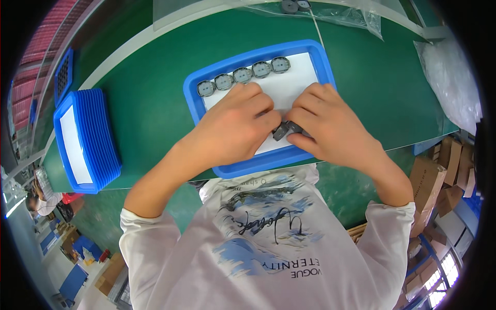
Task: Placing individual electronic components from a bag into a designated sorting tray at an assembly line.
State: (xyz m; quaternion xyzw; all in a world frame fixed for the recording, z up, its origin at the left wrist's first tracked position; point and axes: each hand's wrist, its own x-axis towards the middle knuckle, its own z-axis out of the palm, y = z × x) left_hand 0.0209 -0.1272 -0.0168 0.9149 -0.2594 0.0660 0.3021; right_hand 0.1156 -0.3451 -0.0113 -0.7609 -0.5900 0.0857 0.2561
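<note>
A blue tray (206, 77) with a white liner lies on the green table in front of me. A row of several small round grey parts (243, 75) lines its far edge. Both hands meet over the tray's near half. My left hand (235, 126) and my right hand (323, 121) pinch a small dark grey part (284, 129) together between their fingertips, just above the white liner. My palms hide most of that part.
A stack of blue trays (85, 137) stands at the left of the green table (150, 103). Clear plastic bags (449, 77) lie at the right and at the far edge. Cardboard boxes (431, 181) sit beyond the table's right edge.
</note>
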